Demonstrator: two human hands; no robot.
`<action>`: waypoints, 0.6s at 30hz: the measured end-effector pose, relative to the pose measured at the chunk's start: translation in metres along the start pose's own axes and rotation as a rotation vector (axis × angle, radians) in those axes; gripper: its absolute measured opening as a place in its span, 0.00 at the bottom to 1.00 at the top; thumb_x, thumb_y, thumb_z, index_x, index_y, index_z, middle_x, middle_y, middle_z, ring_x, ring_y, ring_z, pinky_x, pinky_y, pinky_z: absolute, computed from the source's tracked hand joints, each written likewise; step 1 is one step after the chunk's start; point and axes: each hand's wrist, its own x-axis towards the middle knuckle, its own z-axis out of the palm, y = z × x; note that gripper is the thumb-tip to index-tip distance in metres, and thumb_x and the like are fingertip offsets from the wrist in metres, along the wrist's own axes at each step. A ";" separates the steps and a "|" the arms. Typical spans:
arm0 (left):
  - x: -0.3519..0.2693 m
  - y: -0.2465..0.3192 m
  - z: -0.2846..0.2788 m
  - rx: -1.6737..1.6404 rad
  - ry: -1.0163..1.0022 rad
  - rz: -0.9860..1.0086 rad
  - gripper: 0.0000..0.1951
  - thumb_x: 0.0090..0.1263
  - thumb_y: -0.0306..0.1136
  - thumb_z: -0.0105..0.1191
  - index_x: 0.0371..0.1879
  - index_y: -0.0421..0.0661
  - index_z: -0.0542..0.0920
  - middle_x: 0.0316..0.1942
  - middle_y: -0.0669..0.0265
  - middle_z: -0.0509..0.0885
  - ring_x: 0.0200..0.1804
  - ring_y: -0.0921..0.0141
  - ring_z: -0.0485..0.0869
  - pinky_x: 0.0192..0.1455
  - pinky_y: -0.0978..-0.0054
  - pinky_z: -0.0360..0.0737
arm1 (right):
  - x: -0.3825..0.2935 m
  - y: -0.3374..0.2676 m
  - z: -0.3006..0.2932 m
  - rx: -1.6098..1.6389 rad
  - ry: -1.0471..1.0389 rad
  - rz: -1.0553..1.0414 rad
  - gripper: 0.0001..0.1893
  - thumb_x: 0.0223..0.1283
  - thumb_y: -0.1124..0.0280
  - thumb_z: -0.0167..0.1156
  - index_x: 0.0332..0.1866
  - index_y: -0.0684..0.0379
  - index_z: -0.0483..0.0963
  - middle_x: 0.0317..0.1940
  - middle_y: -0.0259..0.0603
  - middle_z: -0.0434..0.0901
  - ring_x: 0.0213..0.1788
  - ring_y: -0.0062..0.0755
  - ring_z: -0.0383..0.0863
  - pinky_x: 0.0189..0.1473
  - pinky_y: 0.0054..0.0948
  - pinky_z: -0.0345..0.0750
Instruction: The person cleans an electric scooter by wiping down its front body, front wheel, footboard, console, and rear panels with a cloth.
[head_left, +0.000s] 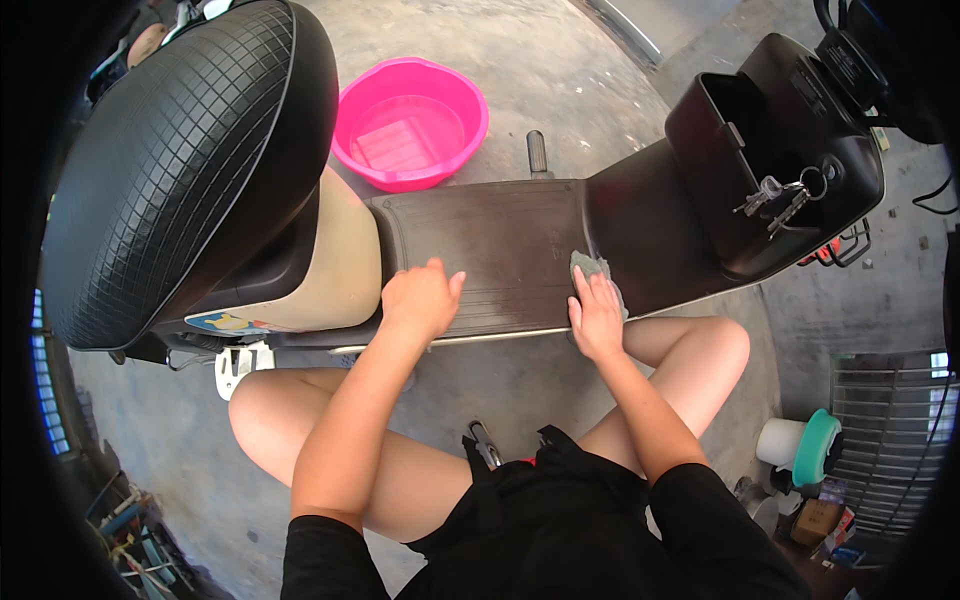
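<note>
Before me stands a scooter with a dark brown plastic footboard (487, 240). My right hand (598, 311) lies flat on a grey-green cloth (586, 262), pressing it to the footboard's near edge, where the floor panel bends up to the front. Over the other end of the footboard, close to the cream body panel (349, 262) under the seat, is my left hand (421, 300). Its fingers are curled in and its thumb stands out; nothing shows in it, though the fingertips are hidden from view.
A pink plastic basin (411, 124) holding water sits on the concrete floor beyond the scooter. The black quilted seat (180, 165) rises at left. Keys (787, 202) hang from the front panel by the storage pocket. A footpeg (537, 154) juts out on the far side.
</note>
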 end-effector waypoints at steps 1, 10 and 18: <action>-0.001 0.001 0.001 0.027 -0.005 0.007 0.23 0.75 0.51 0.46 0.44 0.39 0.77 0.37 0.49 0.85 0.45 0.53 0.84 0.48 0.57 0.81 | 0.000 -0.008 0.007 -0.025 0.026 0.009 0.29 0.68 0.59 0.51 0.73 0.58 0.62 0.67 0.60 0.67 0.75 0.53 0.58 0.75 0.46 0.55; -0.005 0.011 0.038 0.314 0.121 0.085 0.24 0.72 0.52 0.50 0.49 0.40 0.77 0.45 0.46 0.80 0.53 0.51 0.79 0.49 0.58 0.81 | 0.080 0.000 0.005 0.044 -0.160 -0.166 0.31 0.71 0.52 0.49 0.75 0.52 0.58 0.74 0.56 0.58 0.79 0.48 0.49 0.78 0.44 0.49; -0.005 0.011 0.044 0.461 0.116 0.011 0.26 0.69 0.52 0.55 0.52 0.40 0.75 0.44 0.46 0.78 0.50 0.50 0.78 0.47 0.60 0.83 | 0.005 -0.068 0.018 0.097 -0.034 -0.025 0.30 0.68 0.56 0.53 0.73 0.54 0.63 0.71 0.53 0.64 0.77 0.48 0.55 0.76 0.48 0.52</action>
